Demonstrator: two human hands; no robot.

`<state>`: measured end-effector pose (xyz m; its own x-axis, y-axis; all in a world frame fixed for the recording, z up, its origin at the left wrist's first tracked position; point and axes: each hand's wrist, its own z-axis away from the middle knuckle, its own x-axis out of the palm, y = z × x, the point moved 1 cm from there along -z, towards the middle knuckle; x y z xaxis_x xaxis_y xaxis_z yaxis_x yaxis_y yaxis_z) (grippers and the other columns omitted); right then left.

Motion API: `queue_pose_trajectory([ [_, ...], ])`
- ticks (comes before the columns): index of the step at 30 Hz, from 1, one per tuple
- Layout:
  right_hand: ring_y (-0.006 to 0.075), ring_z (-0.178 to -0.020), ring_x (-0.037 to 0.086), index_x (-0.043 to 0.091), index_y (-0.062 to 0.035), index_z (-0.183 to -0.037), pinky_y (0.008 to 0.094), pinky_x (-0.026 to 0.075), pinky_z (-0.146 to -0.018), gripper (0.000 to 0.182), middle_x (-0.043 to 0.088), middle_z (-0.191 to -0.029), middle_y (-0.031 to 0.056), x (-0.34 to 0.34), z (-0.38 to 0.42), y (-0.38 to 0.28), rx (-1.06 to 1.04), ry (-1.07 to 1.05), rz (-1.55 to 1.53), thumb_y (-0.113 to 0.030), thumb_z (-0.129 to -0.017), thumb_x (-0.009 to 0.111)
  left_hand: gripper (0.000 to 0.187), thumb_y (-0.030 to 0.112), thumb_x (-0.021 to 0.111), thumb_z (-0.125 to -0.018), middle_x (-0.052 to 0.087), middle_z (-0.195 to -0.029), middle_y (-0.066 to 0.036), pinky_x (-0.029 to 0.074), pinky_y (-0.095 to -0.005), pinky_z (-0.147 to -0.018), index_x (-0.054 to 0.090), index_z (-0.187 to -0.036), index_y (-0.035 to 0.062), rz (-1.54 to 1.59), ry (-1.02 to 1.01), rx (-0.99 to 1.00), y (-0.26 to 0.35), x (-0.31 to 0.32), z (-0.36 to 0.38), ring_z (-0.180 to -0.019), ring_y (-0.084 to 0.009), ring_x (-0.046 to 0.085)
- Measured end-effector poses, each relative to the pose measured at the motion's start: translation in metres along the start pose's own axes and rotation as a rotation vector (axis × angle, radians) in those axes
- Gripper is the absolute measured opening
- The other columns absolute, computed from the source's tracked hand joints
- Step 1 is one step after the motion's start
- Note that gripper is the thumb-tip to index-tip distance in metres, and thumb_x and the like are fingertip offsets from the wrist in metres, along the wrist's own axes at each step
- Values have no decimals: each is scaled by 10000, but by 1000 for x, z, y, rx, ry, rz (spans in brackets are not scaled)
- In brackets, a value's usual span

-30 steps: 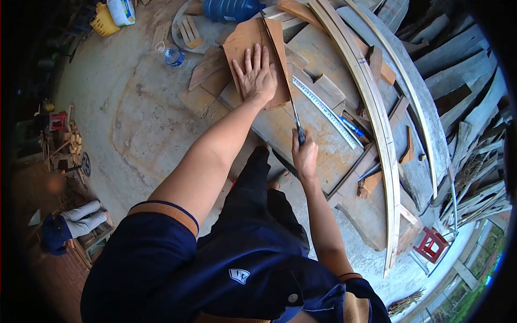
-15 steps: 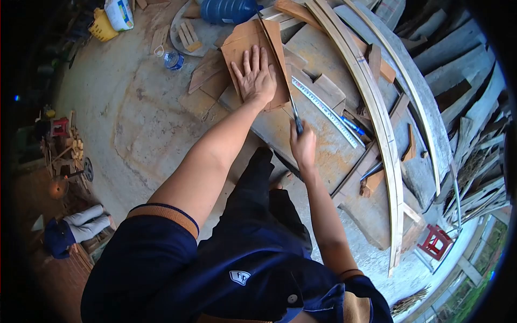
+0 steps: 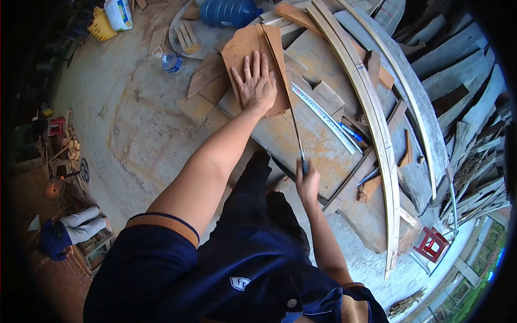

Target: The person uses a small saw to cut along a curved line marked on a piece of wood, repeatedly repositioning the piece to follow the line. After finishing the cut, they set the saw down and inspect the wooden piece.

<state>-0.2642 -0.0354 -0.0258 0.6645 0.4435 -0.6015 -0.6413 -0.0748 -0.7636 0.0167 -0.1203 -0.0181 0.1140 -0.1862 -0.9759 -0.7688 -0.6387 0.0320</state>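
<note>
Flat on a brown wooden board (image 3: 242,48) lies my left hand (image 3: 257,86), fingers spread. My right hand (image 3: 308,184) is closed round the dark handle of a handsaw (image 3: 295,126). The saw's long thin blade runs from that hand up to the board, lying in a cut along its right side. A narrow strip (image 3: 273,39) stands slightly apart from the board at the far end of the cut. Right of the blade, a steel ruler (image 3: 326,119) rests on the dusty work surface (image 3: 280,132).
Long curved wooden strips (image 3: 371,105) arc along the right of the work surface. A blue pen-like tool (image 3: 350,132) lies by the ruler. Beyond the board is a big blue water bottle (image 3: 226,12). A small clear bottle (image 3: 172,62) stands left. Another person (image 3: 67,231) is at the lower left.
My right hand has drawn the saw back toward me, and more of its blade shows below the board. My left hand stays flat on the board.
</note>
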Motion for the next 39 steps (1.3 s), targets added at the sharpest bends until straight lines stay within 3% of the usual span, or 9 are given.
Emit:
queue_pose_trajectory([
  [6, 508, -741, 597, 571, -14, -917, 554, 465, -623, 268, 606, -732, 298, 18, -70, -46, -112, 56, 15, -278, -962, 593, 593, 394, 320, -1023, 157, -1641, -21, 7, -619, -1179, 214, -1561, 169, 11, -8, -4, 0, -1, 2, -1508, -253, 134],
  [13, 472, -673, 605, 566, -12, -872, 479, 463, -575, 213, 584, -682, 259, -31, 88, 47, 137, -34, 78, -201, -947, 628, 581, 397, 297, -1036, 155, -1640, -21, 36, -610, -1181, 203, -1563, 171, 11, -29, -33, 2, 1, 3, -1503, -254, 144],
  [15, 248, -462, 477, 563, 1, -864, 393, 395, -484, 219, 478, -575, 175, -35, 90, 48, 40, -30, 14, -185, -969, 613, 581, 396, 297, -1035, 156, -1639, -26, 28, -615, -1181, 204, -1562, 170, 8, -44, -30, 2, -2, 2, -1504, -255, 140],
  [16, 437, -601, 584, 574, -3, -863, 462, 444, -559, 234, 557, -655, 239, -29, 69, 41, -21, -3, -30, -214, -954, 622, 581, 396, 297, -1035, 156, -1639, -26, 28, -615, -1181, 204, -1562, 170, 10, -42, -31, 2, -2, 2, -1504, -255, 140],
  [21, 512, -788, 592, 593, 14, -903, 536, 466, -647, 334, 605, -771, 313, 14, -80, -53, -81, -8, 2, -314, -968, 585, 584, 394, 319, -1029, 163, -1637, -26, 31, -620, -1176, 221, -1559, 169, 22, 12, -22, 0, 8, 2, -1500, -259, 149],
  [26, 496, -704, 596, 578, 23, -889, 508, 456, -610, 296, 598, -733, 289, 10, -36, -10, -91, 2, -26, -262, -967, 594, 594, 396, 344, -1022, 165, -1637, -21, 51, -624, -1172, 228, -1557, 168, 9, 15, -1, -1, 4, 2, -1498, -258, 158],
  [30, 338, -542, 559, 555, 15, -852, 430, 430, -551, 228, 536, -631, 212, -25, 77, 53, 16, -13, -45, -177, -958, 616, 588, 409, 293, -1032, 152, -1640, -19, 49, -618, -1177, 206, -1563, 171, -7, -9, -25, 0, 7, 3, -1502, -255, 148],
  [35, 276, -536, 577, 549, 11, -840, 423, 428, -537, 235, 518, -597, 191, -15, 40, 28, -44, -12, -41, -177, -966, 613, 591, 403, 297, -1030, 145, -1642, -19, 42, -615, -1180, 198, -1565, 173, 13, -23, -31, 1, 1, 2, -1504, -257, 143],
  [39, 497, -684, 601, 566, 33, -899, 500, 461, -580, 303, 572, -696, 301, 20, -87, -50, -155, 19, -15, -260, -965, 603, 591, 401, 316, -1026, 154, -1640, -21, 41, -615, -1179, 210, -1562, 176, 4, -4, -33, 1, 4, 2, -1503, -261, 142],
])
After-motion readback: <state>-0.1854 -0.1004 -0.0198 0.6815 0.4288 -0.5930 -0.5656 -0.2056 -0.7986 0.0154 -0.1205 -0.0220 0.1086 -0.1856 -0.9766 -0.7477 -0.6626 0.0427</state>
